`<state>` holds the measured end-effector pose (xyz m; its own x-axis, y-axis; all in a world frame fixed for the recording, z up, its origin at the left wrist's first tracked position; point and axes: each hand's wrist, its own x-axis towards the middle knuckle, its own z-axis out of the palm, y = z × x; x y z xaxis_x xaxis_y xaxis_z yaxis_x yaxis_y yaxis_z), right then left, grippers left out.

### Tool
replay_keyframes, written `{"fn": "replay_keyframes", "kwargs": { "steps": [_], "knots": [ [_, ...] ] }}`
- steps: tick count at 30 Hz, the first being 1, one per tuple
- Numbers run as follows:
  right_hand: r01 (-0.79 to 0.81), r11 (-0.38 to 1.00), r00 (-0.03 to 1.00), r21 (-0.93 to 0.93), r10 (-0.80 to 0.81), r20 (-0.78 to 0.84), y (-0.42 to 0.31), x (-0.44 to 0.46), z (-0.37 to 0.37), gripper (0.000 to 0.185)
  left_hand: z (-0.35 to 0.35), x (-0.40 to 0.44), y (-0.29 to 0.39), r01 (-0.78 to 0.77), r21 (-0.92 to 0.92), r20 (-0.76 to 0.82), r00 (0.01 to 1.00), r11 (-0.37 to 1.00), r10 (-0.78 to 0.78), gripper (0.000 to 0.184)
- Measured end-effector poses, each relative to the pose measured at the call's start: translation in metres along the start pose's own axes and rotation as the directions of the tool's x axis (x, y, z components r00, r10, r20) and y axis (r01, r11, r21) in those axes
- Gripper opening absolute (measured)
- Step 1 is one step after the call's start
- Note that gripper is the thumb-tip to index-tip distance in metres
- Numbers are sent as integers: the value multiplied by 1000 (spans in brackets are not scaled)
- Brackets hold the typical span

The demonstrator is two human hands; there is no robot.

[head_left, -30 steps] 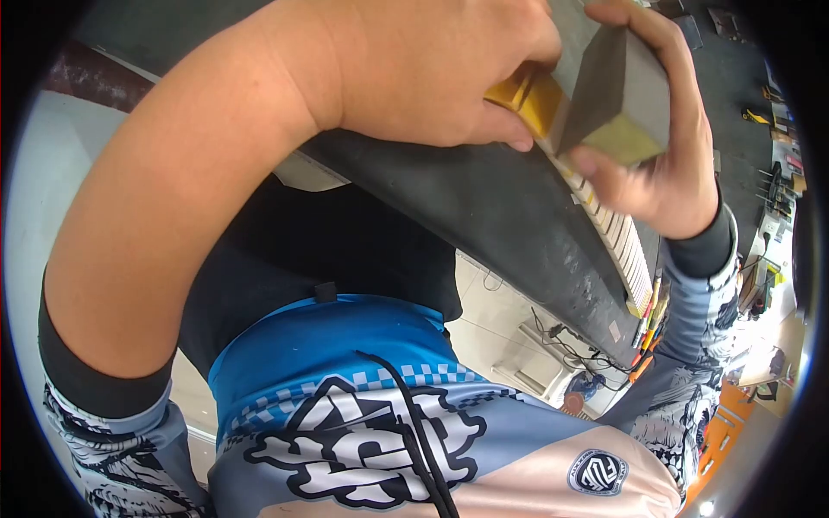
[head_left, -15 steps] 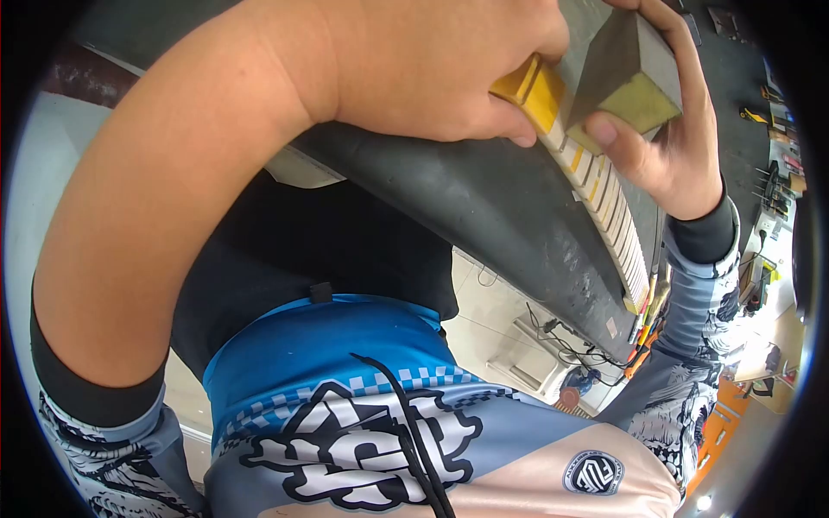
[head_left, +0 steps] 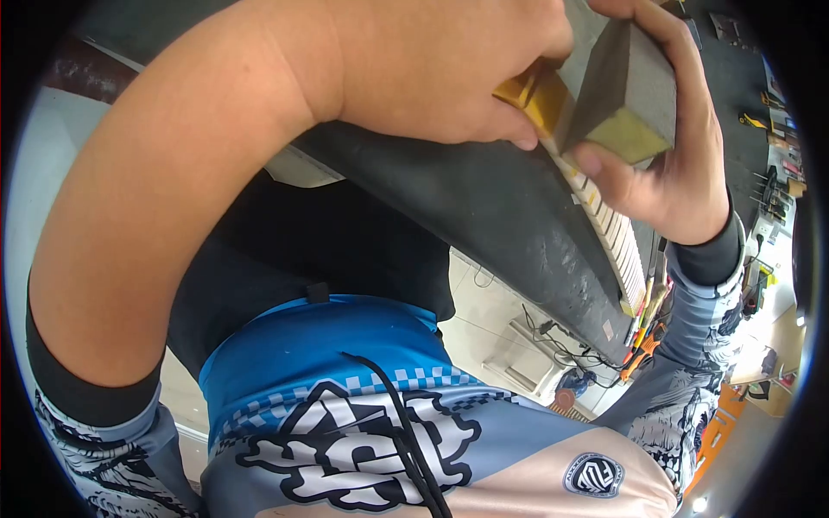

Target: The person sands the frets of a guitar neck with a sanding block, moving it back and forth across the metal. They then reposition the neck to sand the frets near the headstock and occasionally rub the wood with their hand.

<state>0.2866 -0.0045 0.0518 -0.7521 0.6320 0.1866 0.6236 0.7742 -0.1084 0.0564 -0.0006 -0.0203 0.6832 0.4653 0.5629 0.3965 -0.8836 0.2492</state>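
At the top centre, my left hand (head_left: 440, 69) is closed on a yellow block (head_left: 546, 97), which sits at the near end of the visible part of a long narrow strip (head_left: 615, 233) with pale crosswise segments. Just right of it, my right hand (head_left: 686, 168) grips a grey block (head_left: 635, 86) with a yellowish-green end face, its thumb against the lower edge. The grey block is tilted close beside the yellow one and hides part of the strip; whether the blocks touch is unclear. The strip lies along a dark work surface (head_left: 484, 190).
Pens and orange-handled tools (head_left: 643, 345) lie beyond the strip's far end. Cables (head_left: 561, 341) hang over a pale object on the floor below. More tools (head_left: 773, 194) and a power socket line the right side. An orange cabinet (head_left: 721, 436) stands at lower right.
The grey block and my right hand have shifted slightly back and forth beside the yellow block, covering more of the strip than half a second ago. My left hand keeps its grip.
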Motion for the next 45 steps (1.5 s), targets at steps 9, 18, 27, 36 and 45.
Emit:
{"fn": "replay_keyframes", "kwargs": {
  "steps": [9, 18, 27, 36, 45],
  "knots": [
    [50, 984, 999, -171, -48, 20, 2, -3, 0, 98, 4, 1, -4, -35, -36, -23, 999, 999, 35, 29],
    [144, 986, 985, -85, -134, 111, -8, 17, -18, 97, -5, -4, -12, -25, -27, -52, 998, 999, 24, 30],
    [-270, 910, 932, 314, 329, -150, 77, 17, -31, 75, -36, -10, -30, -19, -72, -14, 1000, 997, 18, 29],
    [-138, 835, 944, 533, 273, -183, -7, -33, -6, 119, -26, 1, -29, -139, -31, -185, 974, 990, 131, 28],
    [-159, 934, 979, 320, 192, -74, -4, -8, -13, 112, -29, 1, -30, -147, -76, -195, 972, 986, 130, 32]
  ]
}}
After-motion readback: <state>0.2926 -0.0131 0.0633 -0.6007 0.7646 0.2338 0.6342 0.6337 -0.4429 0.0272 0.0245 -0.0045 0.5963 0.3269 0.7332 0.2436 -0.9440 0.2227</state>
